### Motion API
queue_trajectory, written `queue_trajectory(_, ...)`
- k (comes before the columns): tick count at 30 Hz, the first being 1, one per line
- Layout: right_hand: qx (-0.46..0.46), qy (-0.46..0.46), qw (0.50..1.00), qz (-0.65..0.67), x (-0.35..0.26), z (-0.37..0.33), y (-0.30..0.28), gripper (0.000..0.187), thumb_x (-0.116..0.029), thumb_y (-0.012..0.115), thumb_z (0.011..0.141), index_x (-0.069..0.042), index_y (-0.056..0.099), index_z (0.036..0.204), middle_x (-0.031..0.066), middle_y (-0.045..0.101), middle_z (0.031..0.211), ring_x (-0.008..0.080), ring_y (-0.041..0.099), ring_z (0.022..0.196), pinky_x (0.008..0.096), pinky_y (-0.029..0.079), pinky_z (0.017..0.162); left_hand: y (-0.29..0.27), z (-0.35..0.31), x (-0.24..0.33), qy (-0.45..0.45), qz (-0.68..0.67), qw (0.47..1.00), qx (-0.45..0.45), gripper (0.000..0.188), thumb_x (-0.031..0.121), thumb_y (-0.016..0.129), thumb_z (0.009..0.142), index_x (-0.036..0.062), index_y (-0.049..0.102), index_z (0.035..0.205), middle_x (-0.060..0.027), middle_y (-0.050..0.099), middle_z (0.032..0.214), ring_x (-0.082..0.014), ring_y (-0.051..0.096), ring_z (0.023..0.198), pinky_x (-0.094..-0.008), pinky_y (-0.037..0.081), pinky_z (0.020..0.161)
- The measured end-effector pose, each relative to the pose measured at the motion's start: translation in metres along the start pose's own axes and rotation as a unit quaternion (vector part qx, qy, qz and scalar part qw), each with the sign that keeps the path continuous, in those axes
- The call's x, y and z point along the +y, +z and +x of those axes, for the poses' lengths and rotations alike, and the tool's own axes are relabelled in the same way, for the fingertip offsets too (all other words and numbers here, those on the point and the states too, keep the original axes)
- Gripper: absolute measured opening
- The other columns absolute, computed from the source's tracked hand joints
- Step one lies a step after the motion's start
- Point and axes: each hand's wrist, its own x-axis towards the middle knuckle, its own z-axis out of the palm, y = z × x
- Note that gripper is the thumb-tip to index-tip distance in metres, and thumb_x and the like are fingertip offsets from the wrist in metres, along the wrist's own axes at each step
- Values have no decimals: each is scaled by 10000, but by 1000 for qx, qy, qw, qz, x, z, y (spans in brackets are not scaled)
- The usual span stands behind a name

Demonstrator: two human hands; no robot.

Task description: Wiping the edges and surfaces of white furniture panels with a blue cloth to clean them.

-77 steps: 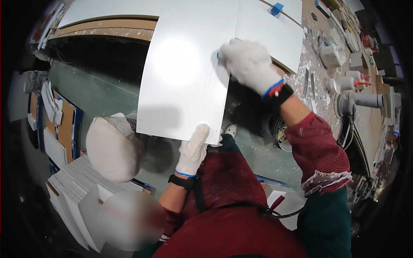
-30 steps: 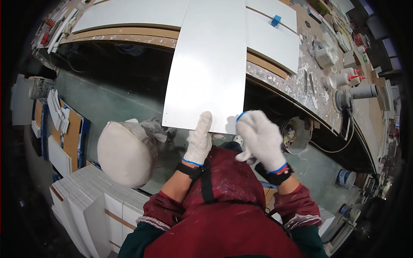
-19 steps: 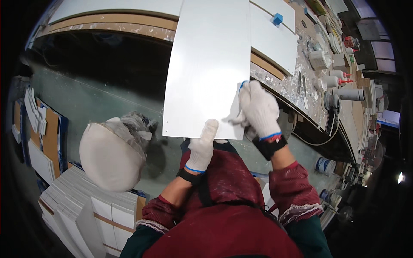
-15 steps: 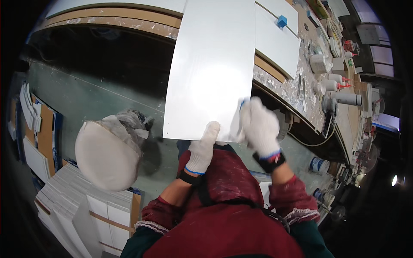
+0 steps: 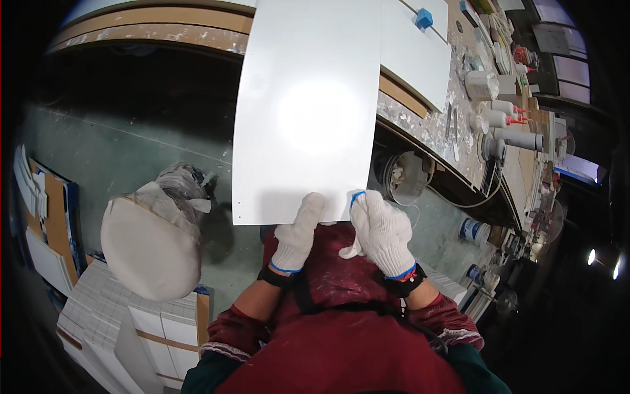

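Observation:
A long, glossy white panel [image 5: 289, 151] stretches from the workbench toward my lap, with small dark dots at its near left corner. My left hand [image 5: 296, 233], in a white knit glove, is closed over the panel's near edge, thumb on top and fingers hidden beneath. At the near right corner my gloved right hand [image 5: 382, 230] is closed around a crumpled white cloth [image 5: 352, 251]. A blue hem like my glove cuffs' shows at the cloth's upper end, and its lower end hangs below my fingers.
Right of the panel, the paint-spotted bench [image 5: 459, 141] carries red-tipped bottles [image 5: 497, 118], a translucent tub [image 5: 481, 85] and a blue block [image 5: 424, 18] on another panel. A bucket [image 5: 407, 178] stands below. At left are a round padded stool [image 5: 151, 246] and stacked white boards [image 5: 98, 302].
My right hand, blurred before over the panel's right edge, has come down and toward me to the near corner. The left hand keeps its hold, and the whole view has shifted slightly.

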Motion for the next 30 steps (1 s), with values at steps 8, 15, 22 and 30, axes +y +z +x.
queue_trajectory(8,40,54,997,36,-5,51,-13,198,-307,526,918,-111,524,940,187,619,680,392,640,674,468,495,590,3,-4,0,22,-182,983,20,254,89,612,930,-80,627,1120,-99,659,1080,-151,618,982,-304,507,892)
queue_trajectory(15,52,-18,998,-10,-1,32,-8,194,-261,565,876,-92,486,822,131,581,598,323,619,530,415,490,470,7,3,5,7,-166,986,22,229,74,611,928,-82,641,1094,-101,661,1070,-155,617,982,-298,495,905)
queue_trajectory(22,-59,-2,998,-22,-12,2,-20,250,-338,609,858,-101,541,901,161,603,693,371,633,640,482,489,596,6,0,0,6,-179,983,34,219,73,589,940,-82,649,1083,-99,668,1067,-152,620,1008,-309,497,914)
queue_trajectory(30,-110,140,973,149,-18,75,-40,204,-316,572,890,-114,544,886,95,564,670,261,634,591,365,496,512,2,3,-11,58,-210,976,29,273,61,579,941,-90,598,1167,-125,663,1114,-182,638,1013,-312,520,891)
